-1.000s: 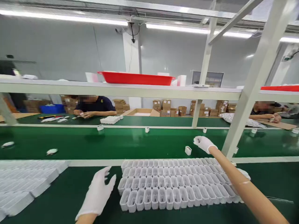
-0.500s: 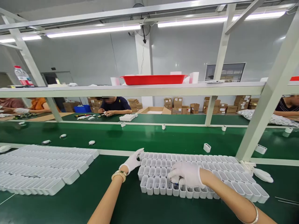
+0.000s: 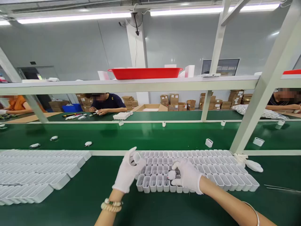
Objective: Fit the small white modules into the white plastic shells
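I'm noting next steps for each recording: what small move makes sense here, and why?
Probably bring the rounded white piece toward the white cup: the right hand holds the piece over the rows of cups, while the left hand appears to hold that cup beside the rows' left end.

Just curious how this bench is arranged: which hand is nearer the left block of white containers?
Left: the left hand is right of the left block; the right hand is farther right, over the other block.

At five o'clock, several cups (image 3: 179, 189) are partly covered by the right hand (image 3: 187, 176); at eight, white cases (image 3: 39, 177) are cropped by the edge; toward three, a red tray (image 3: 293, 72).
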Available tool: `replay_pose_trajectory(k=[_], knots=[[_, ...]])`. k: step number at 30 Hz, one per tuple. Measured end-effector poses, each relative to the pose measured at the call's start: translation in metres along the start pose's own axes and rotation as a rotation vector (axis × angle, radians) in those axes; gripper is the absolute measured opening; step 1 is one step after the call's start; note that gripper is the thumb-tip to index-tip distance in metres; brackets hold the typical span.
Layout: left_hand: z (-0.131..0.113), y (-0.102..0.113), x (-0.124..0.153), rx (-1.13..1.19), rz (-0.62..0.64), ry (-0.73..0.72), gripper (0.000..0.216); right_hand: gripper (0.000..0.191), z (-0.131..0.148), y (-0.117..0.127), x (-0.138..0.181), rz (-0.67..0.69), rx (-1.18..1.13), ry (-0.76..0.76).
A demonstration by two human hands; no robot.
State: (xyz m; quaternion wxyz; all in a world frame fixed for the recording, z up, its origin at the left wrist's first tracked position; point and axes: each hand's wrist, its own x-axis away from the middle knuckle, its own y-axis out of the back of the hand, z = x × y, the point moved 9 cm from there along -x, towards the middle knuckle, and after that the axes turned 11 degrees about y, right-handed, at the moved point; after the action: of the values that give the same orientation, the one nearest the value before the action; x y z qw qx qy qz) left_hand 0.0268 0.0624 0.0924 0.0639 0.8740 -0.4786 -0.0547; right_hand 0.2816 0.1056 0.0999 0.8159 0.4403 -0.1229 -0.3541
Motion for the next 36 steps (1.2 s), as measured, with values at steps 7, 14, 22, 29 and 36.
replay_pose_trajectory(k=[7, 14, 22, 29, 36], knots=[[-0.007, -0.045, 0.060, -0.298, 0.148, -0.386, 0.050, 0.031, -0.003, 0.000, 0.001, -0.034, -0.076, 0.017], [-0.020, -0.055, 0.085, -0.376, 0.255, -0.661, 0.042, 0.038, 0.034, 0.013, 0.020, -0.060, -0.343, 0.062], [-0.035, -0.058, 0.103, -0.395, 0.238, -0.843, 0.047, 0.038, 0.047, 0.008, 0.025, -0.067, -0.290, 0.085], [-0.038, -0.059, 0.104, -0.369, 0.251, -0.841, 0.049, 0.009, 0.060, 0.007, 0.025, -0.013, -0.252, 0.127], [-0.039, -0.060, 0.106, -0.368, 0.256, -0.859, 0.047, 0.007, 0.054, 0.005, 0.028, 0.000, -0.172, 0.052]])
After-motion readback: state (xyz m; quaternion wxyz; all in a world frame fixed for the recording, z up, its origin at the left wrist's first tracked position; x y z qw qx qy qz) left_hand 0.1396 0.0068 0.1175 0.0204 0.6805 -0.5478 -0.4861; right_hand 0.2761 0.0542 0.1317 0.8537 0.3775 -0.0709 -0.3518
